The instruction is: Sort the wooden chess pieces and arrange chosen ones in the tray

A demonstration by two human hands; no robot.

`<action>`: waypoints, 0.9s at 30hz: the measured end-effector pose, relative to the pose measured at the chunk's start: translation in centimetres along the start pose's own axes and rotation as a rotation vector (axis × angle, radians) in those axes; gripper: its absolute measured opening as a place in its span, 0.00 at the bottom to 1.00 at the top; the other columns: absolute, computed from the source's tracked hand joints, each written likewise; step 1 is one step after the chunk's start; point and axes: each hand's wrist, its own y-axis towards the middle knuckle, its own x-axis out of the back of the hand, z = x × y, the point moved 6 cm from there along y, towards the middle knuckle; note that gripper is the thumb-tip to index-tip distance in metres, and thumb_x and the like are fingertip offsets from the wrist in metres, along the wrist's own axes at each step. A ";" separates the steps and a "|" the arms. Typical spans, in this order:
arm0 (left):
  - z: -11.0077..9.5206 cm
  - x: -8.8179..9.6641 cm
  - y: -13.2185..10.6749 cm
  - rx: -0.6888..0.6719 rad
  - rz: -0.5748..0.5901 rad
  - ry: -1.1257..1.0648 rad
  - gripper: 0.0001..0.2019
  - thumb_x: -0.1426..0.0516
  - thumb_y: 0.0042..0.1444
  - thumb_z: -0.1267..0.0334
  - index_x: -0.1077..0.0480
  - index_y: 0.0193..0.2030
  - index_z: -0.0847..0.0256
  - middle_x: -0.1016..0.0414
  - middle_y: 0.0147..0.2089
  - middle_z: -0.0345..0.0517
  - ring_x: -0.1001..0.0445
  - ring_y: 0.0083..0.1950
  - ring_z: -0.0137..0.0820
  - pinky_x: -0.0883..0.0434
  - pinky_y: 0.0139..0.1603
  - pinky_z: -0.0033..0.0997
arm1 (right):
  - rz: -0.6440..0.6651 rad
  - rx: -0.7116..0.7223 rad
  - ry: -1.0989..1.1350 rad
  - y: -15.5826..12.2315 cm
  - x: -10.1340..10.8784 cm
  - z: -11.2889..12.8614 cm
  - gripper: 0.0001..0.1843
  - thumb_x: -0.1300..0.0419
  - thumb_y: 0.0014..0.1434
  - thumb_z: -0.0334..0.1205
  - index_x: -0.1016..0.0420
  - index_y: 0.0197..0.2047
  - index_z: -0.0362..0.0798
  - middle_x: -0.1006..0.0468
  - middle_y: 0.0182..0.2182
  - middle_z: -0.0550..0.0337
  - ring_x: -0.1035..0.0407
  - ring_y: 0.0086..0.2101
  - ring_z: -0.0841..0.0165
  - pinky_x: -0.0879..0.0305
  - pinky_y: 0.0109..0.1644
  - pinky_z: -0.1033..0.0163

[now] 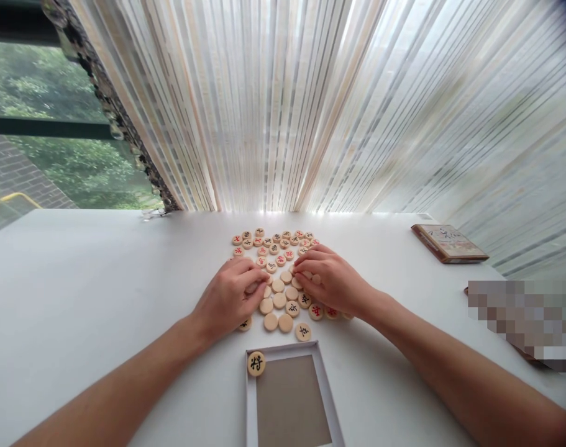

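Wooden Chinese chess pieces (279, 300) lie in a loose cluster on the white table. Toward the window most show red or black characters; several nearer the middle are blank side up. On the cluster's left side, my left hand (231, 292) has thumb and fingers closed around a pale piece, partly hidden. Opposite it, my right hand (329, 276) bends its fingers down at a blank piece (292, 269), other pieces showing under the palm. Close to me is an open shallow box (329, 397), with one black-lettered piece (256, 364) at its far left corner.
A flat brown box (450, 243) with a printed lid rests on the table (124, 310) at the far right. Beyond its right edge is a pixelated, blurred area (525, 323). A striped string curtain (264, 105) hangs at the far edge, beside a window at left.
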 end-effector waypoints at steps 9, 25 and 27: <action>-0.1 -0.4 0.3 -0.017 0.069 -0.019 0.12 0.44 0.70 0.68 0.20 0.53 0.61 0.15 0.51 0.50 0.26 0.57 0.43 0.28 0.63 0.48 | 0.003 -0.014 0.019 -0.1 -0.7 -0.7 0.11 0.39 0.70 0.32 0.15 0.49 0.47 0.13 0.46 0.50 0.25 0.50 0.53 0.27 0.57 0.48; 0.8 -0.7 1.0 0.087 0.006 -0.122 0.09 0.36 0.62 0.68 0.17 0.47 0.57 0.15 0.44 0.49 0.22 0.54 0.44 0.27 0.59 0.49 | -0.056 -0.174 0.129 0.4 -0.4 -0.5 0.09 0.33 0.63 0.28 0.15 0.46 0.47 0.14 0.37 0.53 0.22 0.41 0.59 0.27 0.48 0.54; 0.7 -0.5 1.1 0.093 -0.012 -0.139 0.08 0.36 0.62 0.69 0.18 0.46 0.57 0.15 0.44 0.47 0.20 0.51 0.42 0.26 0.57 0.46 | -0.067 -0.176 0.138 0.4 -0.3 -0.4 0.11 0.34 0.62 0.27 0.15 0.47 0.47 0.15 0.38 0.53 0.22 0.40 0.61 0.27 0.46 0.56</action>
